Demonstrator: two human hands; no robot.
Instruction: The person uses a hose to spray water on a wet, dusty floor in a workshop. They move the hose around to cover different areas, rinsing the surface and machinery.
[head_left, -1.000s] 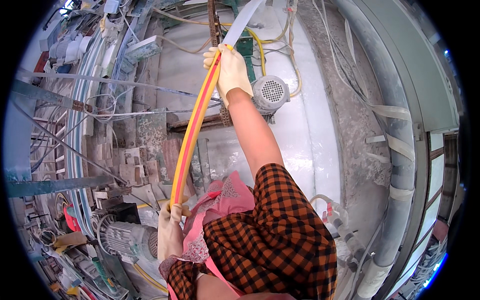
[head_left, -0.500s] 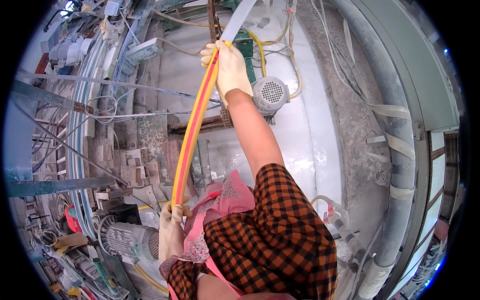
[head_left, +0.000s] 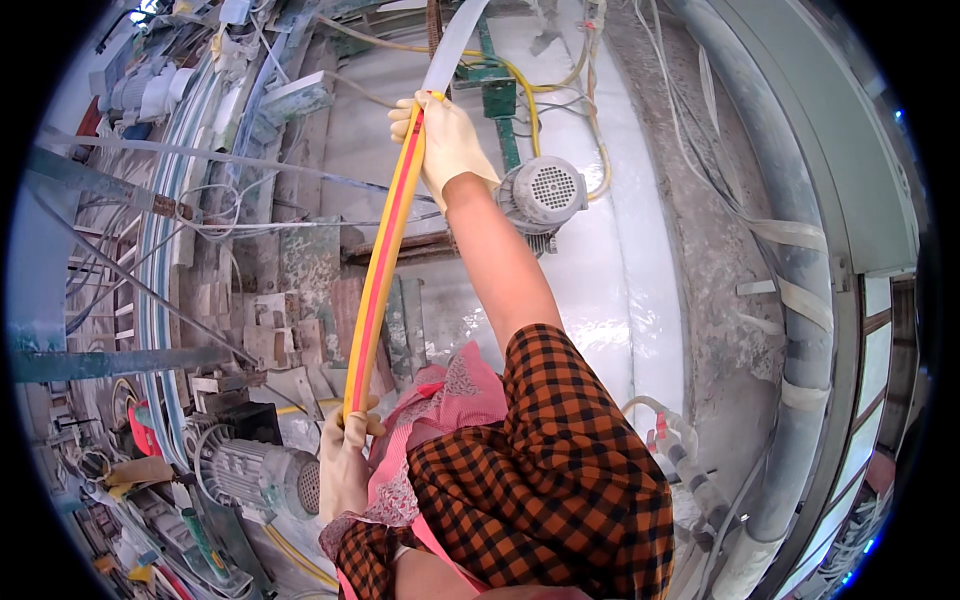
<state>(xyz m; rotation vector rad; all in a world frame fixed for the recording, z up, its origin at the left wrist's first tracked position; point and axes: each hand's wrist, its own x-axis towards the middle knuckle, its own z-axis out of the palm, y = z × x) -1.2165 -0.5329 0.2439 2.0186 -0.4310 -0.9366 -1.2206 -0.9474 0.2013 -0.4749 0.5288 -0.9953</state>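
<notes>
The right hand (head_left: 447,140), gloved, is clenched around the far end of a long yellow-and-red strip (head_left: 385,255); its near end is grasped by the left hand (head_left: 345,462).

A grey electric motor (head_left: 545,195) with a round vented end cap sits on a green metal frame (head_left: 497,95), with yellow cables (head_left: 520,80) looping past it. A second ribbed motor (head_left: 255,475) lies at lower left among stacked stone offcuts (head_left: 265,335). A thick grey pipe (head_left: 790,300), wrapped in pale tape, curves down the right side beside a dusty white slab (head_left: 625,280).
</notes>
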